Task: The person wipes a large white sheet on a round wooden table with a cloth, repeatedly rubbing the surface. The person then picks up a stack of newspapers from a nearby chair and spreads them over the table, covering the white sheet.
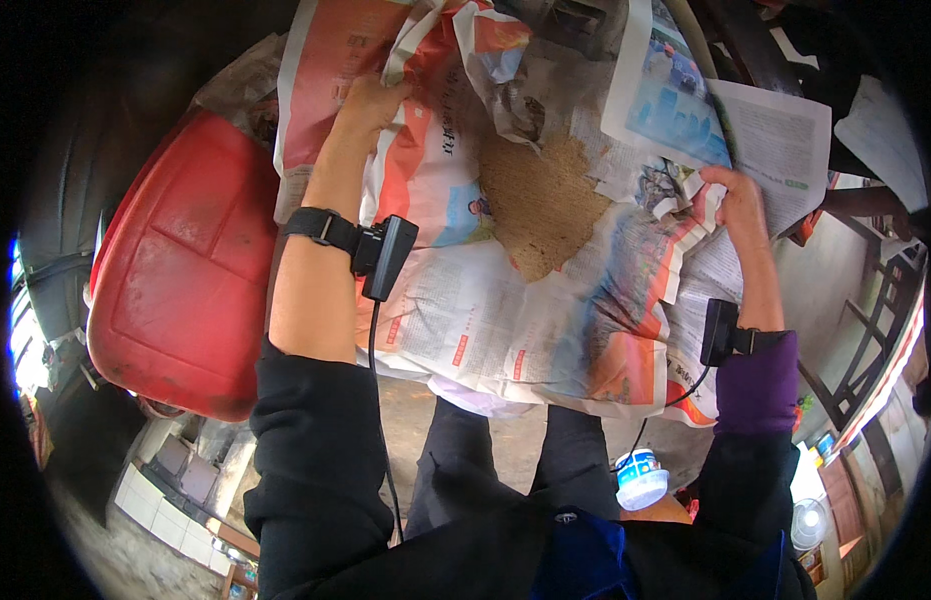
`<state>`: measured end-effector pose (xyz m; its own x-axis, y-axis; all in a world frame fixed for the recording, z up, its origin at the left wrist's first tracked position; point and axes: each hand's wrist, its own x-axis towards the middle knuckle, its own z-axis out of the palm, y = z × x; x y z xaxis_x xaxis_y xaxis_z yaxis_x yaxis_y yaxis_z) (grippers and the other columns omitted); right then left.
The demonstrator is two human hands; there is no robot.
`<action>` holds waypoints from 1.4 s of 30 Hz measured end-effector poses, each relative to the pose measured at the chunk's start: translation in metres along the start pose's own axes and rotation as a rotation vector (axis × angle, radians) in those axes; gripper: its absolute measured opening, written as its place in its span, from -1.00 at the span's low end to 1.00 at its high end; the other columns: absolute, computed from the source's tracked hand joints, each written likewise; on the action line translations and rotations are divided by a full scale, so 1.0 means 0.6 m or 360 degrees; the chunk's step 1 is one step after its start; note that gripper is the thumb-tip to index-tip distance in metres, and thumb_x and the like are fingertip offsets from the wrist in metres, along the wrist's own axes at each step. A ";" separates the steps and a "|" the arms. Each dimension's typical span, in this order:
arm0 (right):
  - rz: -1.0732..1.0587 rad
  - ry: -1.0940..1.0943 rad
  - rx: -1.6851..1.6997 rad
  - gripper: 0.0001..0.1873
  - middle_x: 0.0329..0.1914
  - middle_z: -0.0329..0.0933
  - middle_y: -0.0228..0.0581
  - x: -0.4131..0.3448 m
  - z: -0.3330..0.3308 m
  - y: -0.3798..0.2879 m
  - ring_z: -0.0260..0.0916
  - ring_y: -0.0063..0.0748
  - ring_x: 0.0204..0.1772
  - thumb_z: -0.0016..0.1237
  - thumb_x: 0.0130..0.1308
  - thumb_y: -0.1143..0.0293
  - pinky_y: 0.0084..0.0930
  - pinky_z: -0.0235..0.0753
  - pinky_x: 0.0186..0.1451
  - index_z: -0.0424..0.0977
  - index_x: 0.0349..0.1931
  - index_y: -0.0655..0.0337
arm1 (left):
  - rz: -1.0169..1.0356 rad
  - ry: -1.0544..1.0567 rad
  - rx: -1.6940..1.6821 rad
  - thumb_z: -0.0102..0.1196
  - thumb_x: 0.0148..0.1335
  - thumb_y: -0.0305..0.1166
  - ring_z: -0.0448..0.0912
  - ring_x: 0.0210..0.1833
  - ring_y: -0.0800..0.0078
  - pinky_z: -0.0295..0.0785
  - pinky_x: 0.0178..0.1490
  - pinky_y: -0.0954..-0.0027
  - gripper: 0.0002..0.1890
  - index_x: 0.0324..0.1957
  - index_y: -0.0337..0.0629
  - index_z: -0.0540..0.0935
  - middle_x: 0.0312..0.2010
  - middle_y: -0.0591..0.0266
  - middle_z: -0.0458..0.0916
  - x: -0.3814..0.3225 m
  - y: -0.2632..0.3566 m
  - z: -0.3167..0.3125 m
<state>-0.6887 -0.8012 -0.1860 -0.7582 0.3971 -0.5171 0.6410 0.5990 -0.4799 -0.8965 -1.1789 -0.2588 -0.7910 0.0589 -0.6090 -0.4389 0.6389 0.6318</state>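
Note:
Spread out before me are crumpled, printed newspaper sheets (pixel 465 300). On them lies a heap of fine brown granular material (pixel 544 210), narrowing to a point toward me; what it is I cannot tell. My left hand (pixel 375 109) pinches a raised fold of newspaper to the upper left of the heap. To the heap's right, my right hand (pixel 735 195) grips a crumpled newspaper edge between thumb and fingers. A further sheet with a blue picture (pixel 671 94) rises beyond the heap. Each wrist bears a strapped black device with a cable.
A red plastic lid (pixel 187 270) stands close on the left, beside my left forearm. Beneath the paper's near edge are my legs (pixel 454 457) and the floor. A white-and-blue plastic tub (pixel 641 476) is at lower right. Farther right are a dark frame (pixel 855 360) and an electric fan (pixel 810 517).

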 end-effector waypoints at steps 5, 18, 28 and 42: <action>-0.1142 0.0303 -0.0578 -0.72 -0.40 0.48 -0.03 -0.031 0.036 -0.024 0.45 -0.17 -0.50 -0.24 0.00 0.59 -0.39 0.41 -0.44 0.50 -0.28 0.25 | 0.0525 -0.0209 0.0153 -0.09 0.08 -0.45 0.44 -0.45 0.43 0.39 -0.39 0.41 -0.74 -0.19 -0.39 0.49 -0.46 0.17 0.51 -0.072 0.051 0.028; -0.0833 0.0046 -0.0857 -0.77 -0.08 0.19 0.66 -0.135 0.217 -0.223 0.52 -0.04 -0.44 -0.14 -0.06 0.51 -0.45 0.53 -0.51 0.51 -0.40 0.45 | 0.0211 -0.0426 -0.0365 0.08 -0.02 -0.18 0.35 -0.59 0.54 0.28 -0.49 0.40 -0.63 -0.55 -0.40 0.53 -0.68 0.26 0.44 -0.186 0.113 0.132; -0.0819 -0.0307 -0.0382 -0.71 0.09 0.18 0.34 -0.170 0.190 -0.184 0.40 0.25 -0.16 -0.20 0.00 0.50 -0.37 0.53 -0.43 0.43 -0.22 0.34 | 0.0517 -0.0374 0.0842 0.07 -0.05 -0.22 0.49 -0.25 -0.15 0.36 -0.15 0.09 -0.61 -0.38 -0.48 0.50 -0.42 -0.33 0.49 -0.170 0.089 0.170; 0.0124 -0.0506 0.0472 -0.82 -0.38 0.51 -0.15 -0.333 0.157 0.068 0.47 -0.20 -0.32 -0.10 0.05 0.45 -0.42 0.41 -0.31 0.48 -0.30 0.15 | 0.0175 -0.0665 0.0701 0.06 0.03 -0.31 0.39 -0.68 0.47 0.25 -0.72 0.43 -0.58 -0.11 -0.40 0.38 -0.55 0.18 0.46 -0.178 0.099 0.101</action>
<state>-0.5000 -0.9214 -0.1690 -0.6614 0.1719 -0.7300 0.7367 0.3318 -0.5893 -0.8125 -1.1007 -0.1851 -0.5486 0.3808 -0.7443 -0.0764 0.8637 0.4982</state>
